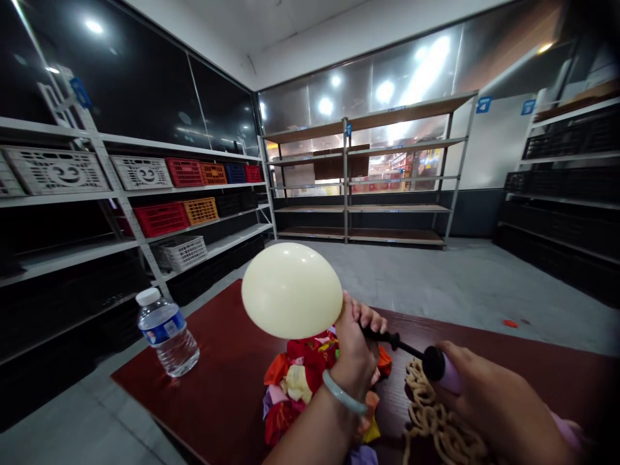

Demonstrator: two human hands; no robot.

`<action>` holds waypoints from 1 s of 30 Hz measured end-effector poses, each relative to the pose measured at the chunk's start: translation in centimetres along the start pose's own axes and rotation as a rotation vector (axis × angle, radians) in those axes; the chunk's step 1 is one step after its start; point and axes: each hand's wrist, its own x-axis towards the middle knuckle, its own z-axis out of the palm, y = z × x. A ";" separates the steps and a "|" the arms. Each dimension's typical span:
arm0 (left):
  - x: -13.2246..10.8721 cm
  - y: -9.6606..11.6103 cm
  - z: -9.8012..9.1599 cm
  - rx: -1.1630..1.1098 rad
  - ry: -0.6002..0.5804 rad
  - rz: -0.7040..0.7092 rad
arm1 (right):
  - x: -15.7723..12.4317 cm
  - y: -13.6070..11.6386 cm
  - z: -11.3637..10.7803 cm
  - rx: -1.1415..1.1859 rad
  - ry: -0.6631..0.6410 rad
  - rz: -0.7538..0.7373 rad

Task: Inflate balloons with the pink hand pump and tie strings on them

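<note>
A pale yellow balloon (290,290), blown up and rounded, sits at the tip of a hand pump (409,349). My left hand (357,326) is closed around the balloon's neck and the pump's black nozzle end, with a bracelet on that wrist. The pump's purple body lies in the grip of my right hand (477,381), its rod partly drawn out between the two hands. Beneath my left forearm is a heap of limp balloons (300,384) in red, orange, yellow, pink and purple. Coiled beige cord (436,420) lies below my right hand.
A water bottle (167,332) with a white cap stands on the left of the dark red table (208,361). Metal shelves (387,208) line the back, and side shelves hold plastic crates (162,218). A small orange scrap (510,323) lies on the grey floor.
</note>
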 end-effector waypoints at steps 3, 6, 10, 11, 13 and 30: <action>-1.4 -2.8 0.1 0.008 -0.056 -0.082 | -0.2 -0.5 0.0 -0.072 -0.052 -0.057; -2.2 -3.5 0.3 0.013 -0.073 -0.112 | -0.2 -1.5 -0.5 -0.092 -0.032 -0.070; -1.8 -0.8 0.9 0.038 -0.053 -0.051 | 0.1 -2.1 -1.1 -0.040 -0.072 -0.096; -1.4 0.3 1.0 0.047 -0.043 -0.020 | 0.3 -2.0 -1.2 -0.033 -0.076 -0.094; -0.4 2.5 1.0 0.039 -0.034 0.011 | 0.4 -1.4 -1.3 -0.027 -0.076 -0.081; -2.0 -2.8 0.7 0.061 -0.090 -0.065 | 0.6 -2.1 -2.6 -0.107 -0.107 -0.013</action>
